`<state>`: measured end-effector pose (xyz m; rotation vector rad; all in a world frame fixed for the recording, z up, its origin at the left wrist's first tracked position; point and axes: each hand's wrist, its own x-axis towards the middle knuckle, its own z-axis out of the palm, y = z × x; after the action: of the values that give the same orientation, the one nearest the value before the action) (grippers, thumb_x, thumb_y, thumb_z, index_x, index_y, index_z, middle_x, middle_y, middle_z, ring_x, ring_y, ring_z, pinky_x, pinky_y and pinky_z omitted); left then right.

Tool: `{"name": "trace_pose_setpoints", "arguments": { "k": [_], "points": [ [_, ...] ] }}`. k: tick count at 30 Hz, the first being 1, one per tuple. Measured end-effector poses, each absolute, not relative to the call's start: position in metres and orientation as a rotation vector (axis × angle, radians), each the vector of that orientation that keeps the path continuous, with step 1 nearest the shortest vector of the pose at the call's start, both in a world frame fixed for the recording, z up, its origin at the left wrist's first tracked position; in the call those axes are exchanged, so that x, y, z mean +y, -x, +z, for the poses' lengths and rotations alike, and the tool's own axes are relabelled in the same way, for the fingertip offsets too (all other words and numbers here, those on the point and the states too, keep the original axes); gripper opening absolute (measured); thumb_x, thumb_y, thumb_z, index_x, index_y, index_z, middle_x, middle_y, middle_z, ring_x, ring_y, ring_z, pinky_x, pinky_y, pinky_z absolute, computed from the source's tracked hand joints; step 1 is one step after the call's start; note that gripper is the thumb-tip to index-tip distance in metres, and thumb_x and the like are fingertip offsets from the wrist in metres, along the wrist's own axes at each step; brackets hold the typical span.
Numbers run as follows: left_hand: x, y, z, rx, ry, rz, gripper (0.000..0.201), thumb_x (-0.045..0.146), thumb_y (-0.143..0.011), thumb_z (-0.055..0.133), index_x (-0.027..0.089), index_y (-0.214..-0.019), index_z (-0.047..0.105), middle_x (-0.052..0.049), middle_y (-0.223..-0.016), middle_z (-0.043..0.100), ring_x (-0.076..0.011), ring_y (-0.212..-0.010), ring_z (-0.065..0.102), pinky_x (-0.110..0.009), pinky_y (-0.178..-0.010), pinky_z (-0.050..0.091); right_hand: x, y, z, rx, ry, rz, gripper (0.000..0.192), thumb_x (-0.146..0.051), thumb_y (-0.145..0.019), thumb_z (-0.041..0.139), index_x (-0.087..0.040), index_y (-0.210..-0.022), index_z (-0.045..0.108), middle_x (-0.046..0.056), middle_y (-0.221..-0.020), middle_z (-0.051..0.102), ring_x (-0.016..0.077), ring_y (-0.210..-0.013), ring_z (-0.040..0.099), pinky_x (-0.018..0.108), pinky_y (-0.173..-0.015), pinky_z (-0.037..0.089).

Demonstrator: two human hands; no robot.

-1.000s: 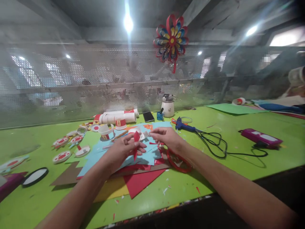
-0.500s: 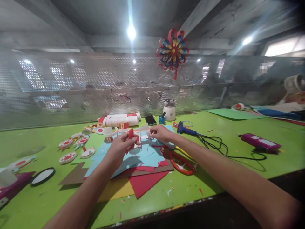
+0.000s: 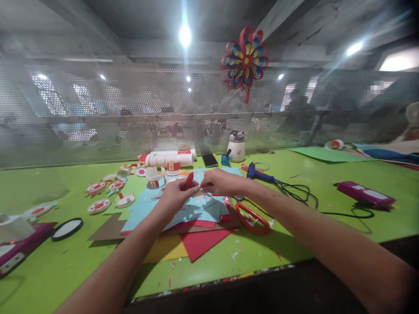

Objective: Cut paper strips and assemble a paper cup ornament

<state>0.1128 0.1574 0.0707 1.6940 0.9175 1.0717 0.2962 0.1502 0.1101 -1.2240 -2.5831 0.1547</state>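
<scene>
My left hand (image 3: 175, 197) pinches a small red paper piece (image 3: 189, 180) just above a pile of blue, red, yellow and brown paper sheets (image 3: 199, 244). My right hand (image 3: 221, 182) meets it fingertip to fingertip, and pinches something small and pale that is too small to make out. Red-handled scissors (image 3: 250, 216) lie on the green table (image 3: 294, 244) under my right forearm. White paper rings with red bands (image 3: 155, 176) stand just beyond my hands.
A blue glue gun (image 3: 260, 174) with a black cord (image 3: 304, 196) lies to the right, near a magenta box (image 3: 366, 194). Round red-and-white paper discs (image 3: 98, 205) and a black-rimmed disc (image 3: 67, 229) lie to the left. White rolls (image 3: 170, 158), a phone (image 3: 209, 159) and a white pot (image 3: 236, 148) stand by the mesh screen.
My hands have come together: the right hand moved left until its fingertips met the left hand and the red piece. The view has shifted slightly.
</scene>
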Motion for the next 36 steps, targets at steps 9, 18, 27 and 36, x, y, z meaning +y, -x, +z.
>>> {"name": "trace_pose_setpoints", "arguments": {
  "k": [9, 18, 27, 36],
  "points": [
    [0.162, -0.112, 0.064, 0.948, -1.753, 0.957, 0.03, 0.039, -0.066, 0.071, 0.012, -0.08, 0.07, -0.002, -0.066, 0.058, -0.0116, -0.058, 0.044, -0.024, -0.054, 0.03, 0.138, -0.3, 0.107, -2.383, 1.294, 0.201, 0.014, -0.019, -0.078, 0.064, -0.012, -0.085, 0.075, 0.004, -0.072, 0.068, 0.0116, -0.063, 0.054, 0.023, -0.059, 0.038],
    [0.159, -0.108, 0.068, 0.847, -1.614, 0.888, 0.029, 0.038, -0.064, 0.074, 0.013, -0.073, 0.062, 0.005, -0.053, 0.042, -0.0073, -0.049, 0.031, -0.024, -0.048, 0.021, 0.107, -0.371, 0.091, -2.046, 1.743, 0.009, 0.027, -0.025, -0.085, 0.05, -0.011, -0.09, 0.073, 0.01, -0.082, 0.07, 0.018, -0.072, 0.058, 0.028, -0.065, 0.041],
    [0.161, -0.109, 0.066, 0.792, -1.481, 0.936, 0.027, 0.029, -0.059, 0.078, 0.012, -0.077, 0.066, 0.002, -0.057, 0.05, -0.0067, -0.049, 0.034, -0.024, -0.048, 0.02, 0.069, -0.38, 0.077, -2.295, 2.13, 0.062, 0.054, -0.038, -0.071, 0.062, -0.022, -0.123, 0.058, 0.013, -0.106, 0.064, 0.0293, -0.093, 0.06, 0.03, -0.067, 0.04],
    [0.168, -0.105, 0.061, 0.719, -1.387, 0.943, 0.023, 0.03, -0.063, 0.076, 0.013, -0.066, 0.061, 0.002, -0.054, 0.046, -0.0066, -0.047, 0.035, -0.024, -0.047, 0.02, 0.083, -0.371, 0.078, -2.259, 2.338, 0.203, 0.069, -0.042, -0.06, 0.065, -0.019, -0.124, 0.053, 0.016, -0.103, 0.066, 0.0342, -0.085, 0.062, 0.033, -0.058, 0.041]
  ]
}}
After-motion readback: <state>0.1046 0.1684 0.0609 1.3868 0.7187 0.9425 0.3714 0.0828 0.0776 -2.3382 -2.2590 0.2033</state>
